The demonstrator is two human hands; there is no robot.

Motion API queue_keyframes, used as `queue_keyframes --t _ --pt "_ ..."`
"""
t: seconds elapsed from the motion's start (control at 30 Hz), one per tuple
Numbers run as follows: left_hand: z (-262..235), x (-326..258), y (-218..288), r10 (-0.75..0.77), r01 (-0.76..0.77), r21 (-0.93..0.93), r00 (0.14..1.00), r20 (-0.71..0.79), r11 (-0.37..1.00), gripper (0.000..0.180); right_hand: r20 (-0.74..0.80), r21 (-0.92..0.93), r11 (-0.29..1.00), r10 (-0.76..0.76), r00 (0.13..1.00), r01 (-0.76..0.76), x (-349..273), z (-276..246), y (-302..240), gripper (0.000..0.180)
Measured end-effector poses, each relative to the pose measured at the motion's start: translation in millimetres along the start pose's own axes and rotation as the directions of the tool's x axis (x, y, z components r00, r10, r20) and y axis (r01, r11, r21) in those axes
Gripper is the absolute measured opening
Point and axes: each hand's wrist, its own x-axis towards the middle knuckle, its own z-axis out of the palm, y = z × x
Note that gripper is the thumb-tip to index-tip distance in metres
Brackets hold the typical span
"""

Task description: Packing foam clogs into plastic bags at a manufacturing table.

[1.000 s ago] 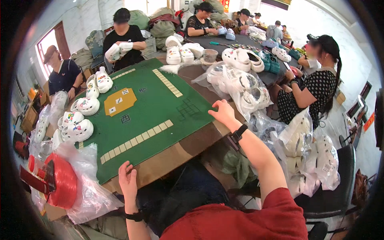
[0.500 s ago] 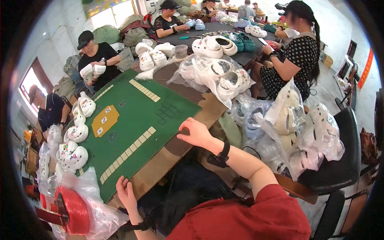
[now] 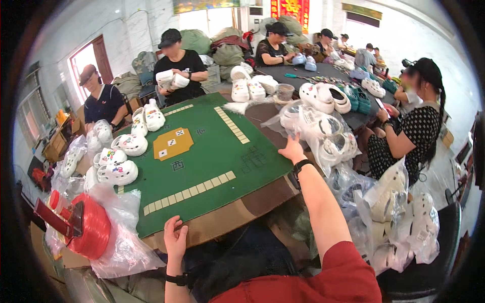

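While left hand [image 3: 175, 237] is loosely curled, empty, bagged shoes [image 3: 331, 145] lie just right of nearer right hand [image 3: 292, 149]; fingers apart, seemingly empty.

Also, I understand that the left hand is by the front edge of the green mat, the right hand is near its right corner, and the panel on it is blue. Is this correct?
Not quite: the panel is yellow, as the head view shows. The left hand is by the front edge of the green mat, the right hand near its right corner.
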Motion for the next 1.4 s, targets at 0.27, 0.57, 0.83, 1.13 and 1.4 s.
queue_keyframes --t 0.27,0.57,0.83,1.13,1.4 --pt "3.4 2.1 1.8 0.018 -0.018 -0.009 1.0 0.014 1.0 0.04 -0.241 0.159 0.984 -0.044 0.969 0.084 22.1 16.6 15.2 0.065" --pt "3.7 3.8 1.3 0.025 -0.025 0.013 1.0 -0.013 1.0 0.038 -0.548 0.094 0.983 -0.079 0.833 0.155 31.2 -7.1 24.7 0.024" --pt "6.6 1.6 4.9 0.051 -0.051 0.011 0.999 -0.012 0.999 0.04 -0.445 0.537 0.812 0.043 0.894 0.229 36.9 -30.4 5.0 0.023" --pt "4.1 0.9 2.8 0.069 -0.069 -0.008 0.998 0.001 0.998 0.039 -0.049 0.882 0.447 -0.228 0.972 0.149 -20.0 -38.1 -89.7 0.022" --pt "4.4 2.2 11.2 0.044 -0.043 -0.037 0.999 0.0 0.998 0.04 0.058 0.766 0.588 -0.467 0.882 0.26 -65.9 -12.7 -128.7 0.02"
